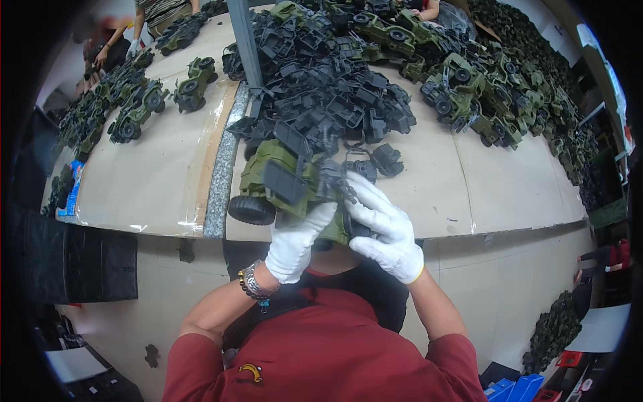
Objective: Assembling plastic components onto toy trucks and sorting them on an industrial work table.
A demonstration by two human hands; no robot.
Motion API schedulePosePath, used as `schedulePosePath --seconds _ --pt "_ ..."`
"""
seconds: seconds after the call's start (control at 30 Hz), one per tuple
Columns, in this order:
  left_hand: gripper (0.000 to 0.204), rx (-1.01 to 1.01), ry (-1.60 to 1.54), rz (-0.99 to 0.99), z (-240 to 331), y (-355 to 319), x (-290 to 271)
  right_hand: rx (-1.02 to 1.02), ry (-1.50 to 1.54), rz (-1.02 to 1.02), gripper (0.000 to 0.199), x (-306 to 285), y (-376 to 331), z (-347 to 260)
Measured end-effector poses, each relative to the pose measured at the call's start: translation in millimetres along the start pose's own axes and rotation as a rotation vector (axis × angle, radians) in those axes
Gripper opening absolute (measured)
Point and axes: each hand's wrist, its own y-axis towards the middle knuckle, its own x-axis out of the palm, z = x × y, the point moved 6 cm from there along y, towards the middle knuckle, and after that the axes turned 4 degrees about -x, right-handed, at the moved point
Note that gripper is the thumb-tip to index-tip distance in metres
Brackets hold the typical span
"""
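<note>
A green toy jeep [276,161] with black wheels and dark grey plastic fittings is held at the table's near edge, tilted. My white-gloved left hand [298,241] grips its underside near the rear wheel [252,210]. From the other side, my gloved right hand [388,231] closes round the jeep's end, fingertips against a dark grey plastic frame part [331,179]. Part of that end is hidden behind the fingers. Just beyond lie a few loose dark grey pieces [386,160] and a large heap of dark grey plastic parts [328,84].
Green toy jeeps are heaped at the right [492,100], and more stand at the left [137,110]. A grey metal post [245,43] rises beside the grey heap. Cardboard [429,194] covers the table. Other people [161,13] work at the far side.
</note>
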Motion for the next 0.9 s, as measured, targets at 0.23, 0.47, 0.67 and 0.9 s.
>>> schedulePosePath --seconds 0.23,0.47,0.67,0.9 --pt "0.037 0.258 0.422 -0.086 27.5 -0.8 18.9 -0.053 -0.007 0.005 0.061 -8.2 -0.3 -0.4" --pt "0.049 -0.464 -0.716 -0.196 21.7 1.4 48.0 -0.152 -0.548 0.249 0.073 0.1 29.1 -68.6" --pt "0.046 -0.589 -0.79 0.04 -3.1 -6.1 44.7 -0.173 -0.598 0.344 0.055 -1.7 45.8 -38.2" --pt "0.046 -0.175 -0.101 -0.1 19.5 19.0 17.3 -0.15 -0.526 0.262 0.057 -24.3 73.6 -22.6"
